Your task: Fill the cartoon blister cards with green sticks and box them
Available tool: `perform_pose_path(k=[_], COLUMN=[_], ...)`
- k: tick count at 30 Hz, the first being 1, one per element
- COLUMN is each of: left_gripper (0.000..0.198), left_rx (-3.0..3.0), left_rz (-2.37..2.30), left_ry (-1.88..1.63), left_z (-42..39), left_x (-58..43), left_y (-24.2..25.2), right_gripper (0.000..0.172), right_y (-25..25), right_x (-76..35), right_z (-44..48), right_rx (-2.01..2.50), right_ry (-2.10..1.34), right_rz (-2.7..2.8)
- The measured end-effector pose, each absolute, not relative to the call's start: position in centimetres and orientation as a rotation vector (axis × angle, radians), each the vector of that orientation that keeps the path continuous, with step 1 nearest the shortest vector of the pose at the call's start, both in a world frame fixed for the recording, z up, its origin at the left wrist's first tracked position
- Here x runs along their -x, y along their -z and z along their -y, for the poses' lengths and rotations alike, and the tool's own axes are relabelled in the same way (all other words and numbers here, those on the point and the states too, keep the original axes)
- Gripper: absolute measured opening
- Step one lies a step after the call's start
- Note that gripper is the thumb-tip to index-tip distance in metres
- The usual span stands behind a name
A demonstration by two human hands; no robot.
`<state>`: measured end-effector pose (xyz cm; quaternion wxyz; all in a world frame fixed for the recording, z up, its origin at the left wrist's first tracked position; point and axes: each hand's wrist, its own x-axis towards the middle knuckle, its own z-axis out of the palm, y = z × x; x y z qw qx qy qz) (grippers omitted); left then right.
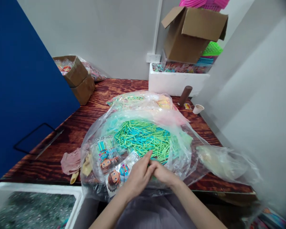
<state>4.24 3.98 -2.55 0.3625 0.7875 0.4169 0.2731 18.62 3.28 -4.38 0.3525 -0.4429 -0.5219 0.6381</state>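
My left hand and my right hand meet at the near edge of a heap of thin green and blue sticks. Their fingers are closed against each other and overlap; whatever they hold is hidden. The heap lies in a large, open clear plastic bag spread across the table. Left of my left hand are printed cartoon packets, and behind them another packet with sticks showing inside.
On the dark red wood-grain table lie a pink cloth-like piece, a paper cup and a brown cylinder. A white foam box and cardboard box stand behind. Another foam box is at near left, beside a blue panel.
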Motion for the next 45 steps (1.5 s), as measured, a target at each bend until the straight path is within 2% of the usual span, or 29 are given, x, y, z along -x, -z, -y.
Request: perform_pose_path(k=[3,6,8,13,16,21,24,28,30,34,37,40,45], left_gripper=[0.051,0.035,0.028,0.031,0.025,0.039,0.031,0.016,0.012,0.023,0.028,0.03,0.025], left_rx=[-2.061,-2.157,-2.281,-2.497,-2.447,-2.452,-2.503,-2.458,-2.447,-2.507,-2.557,-2.568,-2.478], left_rz=[-1.15,-1.382,-1.511,-1.651,-1.683,-1.794,-1.762,-1.734,-1.686,-1.588,-1.579,-1.551,-1.485], left_ry=[-0.795,-0.872,-0.799,-0.55,-0.611,-0.615,-0.573,-0.755,-0.803,-0.764,-0.726,-0.711,-0.81], left_z=[-3.8,-4.3,-4.5,-4.2,-4.2,-4.4,-4.4,-4.4,-4.4,-4.8,-5.2,-5.5,-5.5], left_x=[-3.4,-0.6,1.3,3.0,2.6,2.7,2.8,2.5,2.4,2.3,2.3,2.5,2.7], left_y=[2.8,3.2,3.8,5.2,5.7,5.9,6.2,6.3,6.1,5.8,5.8,5.8,5.4], right_gripper=[0.013,0.014,0.016,0.019,0.019,0.02,0.021,0.022,0.022,0.018,0.019,0.021,0.015], right_y=[4.5,5.3,6.3,8.1,8.3,8.5,8.5,7.8,7.2,6.4,6.1,5.5,4.9], right_x=[-19.4,-20.5,-20.8,-20.6,-20.6,-20.5,-20.6,-22.5,-23.8,-24.3,-23.1,-22.2,-22.7], right_z=[-2.7,-1.8,-1.1,-0.4,-0.5,0.1,0.2,-1.7,-3.1,-5.3,-5.9,-6.2,-6.3], right_rx=[1.208,1.295,1.351,1.376,1.38,1.367,1.384,1.526,1.699,1.956,2.039,2.078,1.995], right_ry=[-1.412,-1.222,-1.155,-1.071,-1.058,-1.065,-1.045,-0.933,-0.732,-0.276,-0.065,0.003,-0.099], right_rz=[1.381,1.318,1.316,1.37,1.386,1.376,1.362,1.339,1.459,1.956,2.255,2.359,2.459])
